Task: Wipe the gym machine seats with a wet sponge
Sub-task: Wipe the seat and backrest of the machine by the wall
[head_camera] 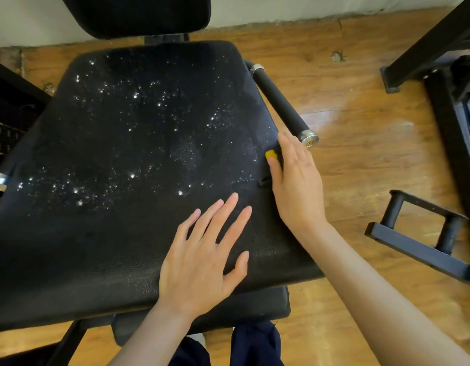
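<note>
A wide black padded seat [117, 159] fills the middle of the view, its surface glistening with water drops. My left hand [205, 257] rests flat on the seat's near right part, fingers spread and straight. At the seat's right edge, my right hand [297, 178] holds a yellow sponge [271, 154] against the side of the pad; only a small yellow corner of the sponge shows under the fingers.
A black backrest pad [138, 14] stands at the top. A black handle bar with metal caps [281, 101] juts out beside the seat's right edge, just above my right hand. Dark metal frame parts [424, 241] lie on the wooden floor [360, 143] at right.
</note>
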Available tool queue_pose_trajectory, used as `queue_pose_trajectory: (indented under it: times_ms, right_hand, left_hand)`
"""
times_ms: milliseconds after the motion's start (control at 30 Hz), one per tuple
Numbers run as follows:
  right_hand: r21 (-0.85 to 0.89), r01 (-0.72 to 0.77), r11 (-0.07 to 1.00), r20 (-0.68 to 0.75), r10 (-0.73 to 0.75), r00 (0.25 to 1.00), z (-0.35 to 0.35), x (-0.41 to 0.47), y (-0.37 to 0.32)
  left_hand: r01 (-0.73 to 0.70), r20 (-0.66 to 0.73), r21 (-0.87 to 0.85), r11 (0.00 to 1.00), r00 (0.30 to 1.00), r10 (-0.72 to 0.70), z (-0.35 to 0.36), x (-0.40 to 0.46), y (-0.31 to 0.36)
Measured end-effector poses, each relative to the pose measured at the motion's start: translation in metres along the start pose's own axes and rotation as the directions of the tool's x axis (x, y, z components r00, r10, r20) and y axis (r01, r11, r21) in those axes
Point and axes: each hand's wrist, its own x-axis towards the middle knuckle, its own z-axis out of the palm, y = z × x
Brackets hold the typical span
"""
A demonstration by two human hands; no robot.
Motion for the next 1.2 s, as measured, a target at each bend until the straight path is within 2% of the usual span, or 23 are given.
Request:
queue_pose_trajectory:
  times_ms: [100,167,300,367,533,600,733,900,1067,1200]
  right_hand:
    - [0.079,-0.036,0.996,0.0,0.036,0.999,-0.013,-0.038,0.008]
    - [0.062,-0.028,0.998,0.025,0.026,0.999,-0.025,-0.07,0.014]
    - [-0.012,0.077,0.997,0.03,-0.076,0.997,-0.007,-0.011,0.009]
    - [0.007,0.102,0.995,0.042,-0.102,0.994,0.002,0.019,0.0]
    - [0.014,0.052,0.999,0.068,-0.053,0.996,-0.02,-0.048,0.011]
    - [0.026,0.073,0.997,0.069,-0.075,0.995,-0.017,-0.041,0.015]
    - [0.121,0.012,0.993,0.058,-0.019,0.998,0.001,0.024,0.001]
    - [0.266,-0.111,0.958,0.054,0.1,0.994,-0.032,-0.052,0.014]
    - [0.346,-0.253,0.903,0.143,0.216,0.966,-0.01,0.025,0.005]
    - [0.437,-0.332,0.836,0.175,0.282,0.943,-0.029,-0.017,0.014]
  left_hand:
    - [0.001,0.007,-0.008,1.0,1.0,-0.001,0.001,-0.001,0.001]
    - [-0.002,0.009,-0.014,1.0,1.0,0.002,0.001,-0.002,0.0]
    - [0.0,0.008,-0.009,1.0,1.0,0.0,0.0,-0.001,0.001]
    - [0.003,0.0,-0.005,1.0,1.0,-0.003,-0.001,0.0,0.001]
    - [-0.001,0.003,-0.02,1.0,1.0,0.002,0.001,-0.001,0.001]
    - [0.005,-0.005,-0.023,1.0,1.0,-0.005,0.0,0.0,0.001]
    - [0.002,0.0,-0.018,1.0,1.0,-0.002,-0.001,0.0,0.001]
    - [-0.002,0.011,-0.049,0.999,1.0,0.002,0.0,-0.002,0.0]
    - [-0.016,0.003,-0.034,0.999,1.0,0.016,-0.002,0.0,0.0]
    - [-0.014,-0.001,-0.037,0.999,1.0,0.014,-0.003,-0.001,0.001]
